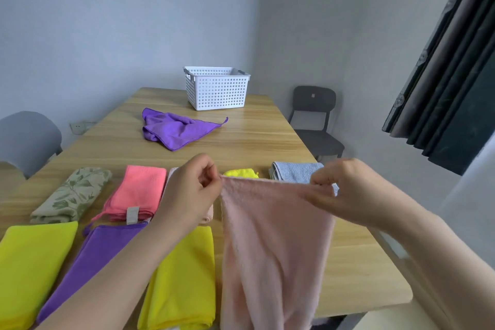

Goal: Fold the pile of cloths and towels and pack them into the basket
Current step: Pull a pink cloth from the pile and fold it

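Observation:
I hold a pale pink towel (pixel 273 244) up over the near right of the wooden table (pixel 254 139). My left hand (pixel 191 190) pinches its top left corner, and my right hand (pixel 345 190) pinches the top right corner. The towel hangs down from that stretched edge. A white perforated basket (pixel 217 91) stands at the table's far end. An unfolded purple cloth (pixel 174 130) lies crumpled in front of it. Folded cloths lie in rows near me: leaf-print (pixel 72 194), coral pink (pixel 139 191), two yellow (pixel 32 262) (pixel 184 278), purple (pixel 93 257), light blue (pixel 294 171).
A small yellow cloth (pixel 241 172) peeks out behind the held towel. A dark chair (pixel 314 120) stands at the right of the table, a grey chair (pixel 26 139) at the left. Dark curtains (pixel 455 75) hang at the right. The table's near right corner is rounded.

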